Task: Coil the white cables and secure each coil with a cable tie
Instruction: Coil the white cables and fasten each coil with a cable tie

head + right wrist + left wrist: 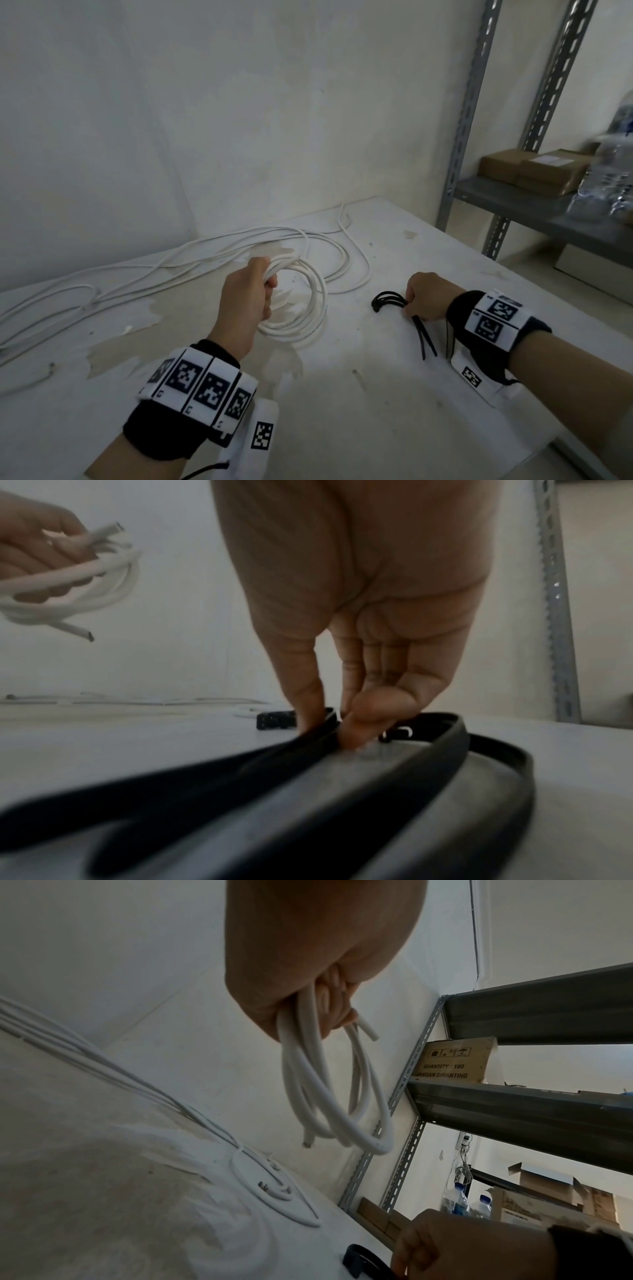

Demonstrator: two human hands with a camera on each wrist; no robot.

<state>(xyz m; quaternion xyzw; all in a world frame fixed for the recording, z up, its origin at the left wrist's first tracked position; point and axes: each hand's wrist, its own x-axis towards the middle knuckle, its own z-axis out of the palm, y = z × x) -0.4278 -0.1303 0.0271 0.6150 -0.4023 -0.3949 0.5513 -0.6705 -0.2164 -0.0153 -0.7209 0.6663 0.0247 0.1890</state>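
A person is standing over a pale, stained table (394,404) pushed into the corner of a bare white-walled room (205,113). The tabletop is showing blotchy tan patches near its left side.

The left hand (245,301) is gripping a coil of white cable (308,308), fingers curled tightly around the top of the loops. In the left wrist view the coil is hanging clear of the table, with two cut ends poking free. More loose white cables (137,277) are lying on the table behind it, trailing along the wall toward the left edge and looping toward the back corner.

The right hand (426,296) is reaching down to a small bunch of black cable ties (390,299) lying on the table right of the coil. In the right wrist view its thumb and fingers (304,685) are closing on one strap; that view is blurred, so the exact hold is hard to make out.

Both wrists are wearing black bands with white square-patterned markers.

To the right, a grey metal shelving unit (469,113) with perforated uprights is standing against the wall, holding brown cardboard boxes (534,171) and clear plastic water bottles (609,178).
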